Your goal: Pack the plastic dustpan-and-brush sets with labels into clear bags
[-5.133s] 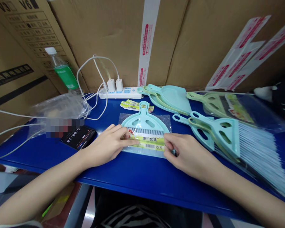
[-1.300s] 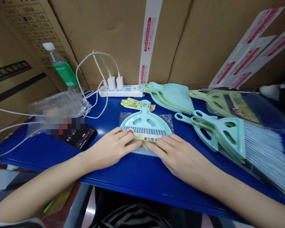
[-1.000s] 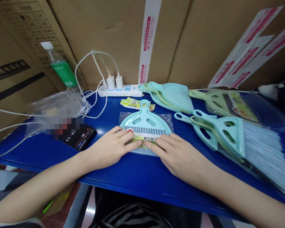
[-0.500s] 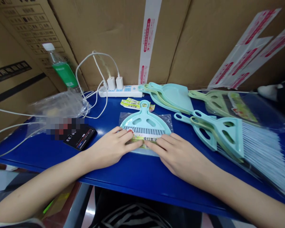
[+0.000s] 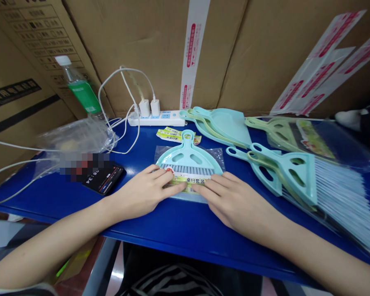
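Fingertips (image 5: 185, 186) parted over the label (image 5: 196, 181)

You have just drawn your right hand (image 5: 234, 198) back a touch, so a slim gap separates it from your left hand (image 5: 146, 188) and more lettering shows. The dustpan set (image 5: 187, 156) itself hasn't shifted, which suggests pressing or smoothing rather than moving it. It lies in clear plastic (image 5: 217, 153) on the blue table (image 5: 160, 238), its near part under your hands. Its handle (image 5: 187, 143) points away from you, towards the cardboard (image 5: 141, 49); the handle-to-lip axis runs the same way, with the label crosswise. Your fingers rest bent, not clenched (whether they pinch anything underneath, I can't tell).
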### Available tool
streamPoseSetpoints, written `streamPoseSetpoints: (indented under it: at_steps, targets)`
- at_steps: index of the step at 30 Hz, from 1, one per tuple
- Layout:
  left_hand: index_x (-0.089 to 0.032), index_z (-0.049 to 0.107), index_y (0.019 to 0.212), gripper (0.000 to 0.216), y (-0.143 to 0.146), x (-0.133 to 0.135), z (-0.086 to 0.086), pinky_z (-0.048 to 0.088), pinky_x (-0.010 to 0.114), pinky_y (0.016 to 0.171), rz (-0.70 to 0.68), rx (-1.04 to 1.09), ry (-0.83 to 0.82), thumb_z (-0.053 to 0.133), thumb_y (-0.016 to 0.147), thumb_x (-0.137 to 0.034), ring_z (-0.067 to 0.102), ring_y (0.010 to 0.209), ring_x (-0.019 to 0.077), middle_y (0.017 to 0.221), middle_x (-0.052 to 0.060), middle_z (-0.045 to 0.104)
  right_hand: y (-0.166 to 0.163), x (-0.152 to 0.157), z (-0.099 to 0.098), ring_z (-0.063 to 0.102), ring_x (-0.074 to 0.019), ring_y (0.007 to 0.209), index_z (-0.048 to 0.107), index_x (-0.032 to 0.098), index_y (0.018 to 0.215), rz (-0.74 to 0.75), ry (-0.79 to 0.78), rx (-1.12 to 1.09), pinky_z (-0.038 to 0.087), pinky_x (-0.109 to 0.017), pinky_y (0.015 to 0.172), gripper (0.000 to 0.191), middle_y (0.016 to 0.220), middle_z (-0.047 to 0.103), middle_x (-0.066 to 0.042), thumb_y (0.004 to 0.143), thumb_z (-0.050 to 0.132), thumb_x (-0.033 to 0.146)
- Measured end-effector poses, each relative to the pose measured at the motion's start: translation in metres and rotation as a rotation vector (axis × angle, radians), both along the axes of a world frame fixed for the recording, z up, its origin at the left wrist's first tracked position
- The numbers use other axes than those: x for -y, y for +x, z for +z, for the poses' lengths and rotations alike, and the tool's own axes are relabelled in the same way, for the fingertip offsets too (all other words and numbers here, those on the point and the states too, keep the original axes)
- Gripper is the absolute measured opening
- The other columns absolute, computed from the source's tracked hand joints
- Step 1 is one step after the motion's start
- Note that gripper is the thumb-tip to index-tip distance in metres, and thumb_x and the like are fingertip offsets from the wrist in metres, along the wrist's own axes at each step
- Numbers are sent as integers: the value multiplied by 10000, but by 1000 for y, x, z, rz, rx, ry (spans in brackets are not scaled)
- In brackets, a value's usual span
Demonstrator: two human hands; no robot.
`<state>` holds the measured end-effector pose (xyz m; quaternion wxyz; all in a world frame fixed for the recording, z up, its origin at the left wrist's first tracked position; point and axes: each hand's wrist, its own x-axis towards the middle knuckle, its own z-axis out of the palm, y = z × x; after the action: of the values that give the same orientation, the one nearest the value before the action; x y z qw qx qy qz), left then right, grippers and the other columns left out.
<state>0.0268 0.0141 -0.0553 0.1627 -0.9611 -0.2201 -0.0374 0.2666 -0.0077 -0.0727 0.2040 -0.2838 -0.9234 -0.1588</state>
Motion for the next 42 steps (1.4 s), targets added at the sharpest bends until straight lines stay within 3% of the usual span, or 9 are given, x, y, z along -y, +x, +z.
streamPoseSetpoints:
  at_steps: [9,20,28,37,42]
  targets:
    - [-180,562,1259,380,1,-1,-2,439,324,788,-25,9,19,393,934,-80,591,801,185,869,40,617,1,-1,-3,600,-202,726,682,131,1037,-7,-10,32,406,-323,688,284,761,688,-40,839,490,64]
    - [-166,606,1220,377,-1,0,2,431,331,783,-3,6,-2,374,940,-66,615,900,188,944,68,676,6,1,2,593,-199,701,703,151,865,-28,2,14,397,-321,661,273,716,689,-63,834,458,34]
    - [-163,652,1140,354,-5,0,7,408,322,701,24,31,-19,397,916,-62,591,798,183,892,62,662,9,1,6,562,-193,688,692,157,799,-38,0,23,359,-319,654,244,689,659,-46,820,483,32]
    - [-180,676,1093,366,-10,1,13,410,329,714,99,0,-59,434,857,-38,560,819,190,946,65,664,15,-1,7,556,-183,648,703,180,801,-56,-53,19,339,-320,626,279,666,677,-40,842,462,45]
    - [-193,697,1056,354,-13,0,14,387,314,668,93,27,-18,483,829,-27,530,754,190,819,42,626,17,-2,10,572,-182,629,709,183,776,-48,-83,-15,350,-317,628,303,645,682,-35,846,452,38]
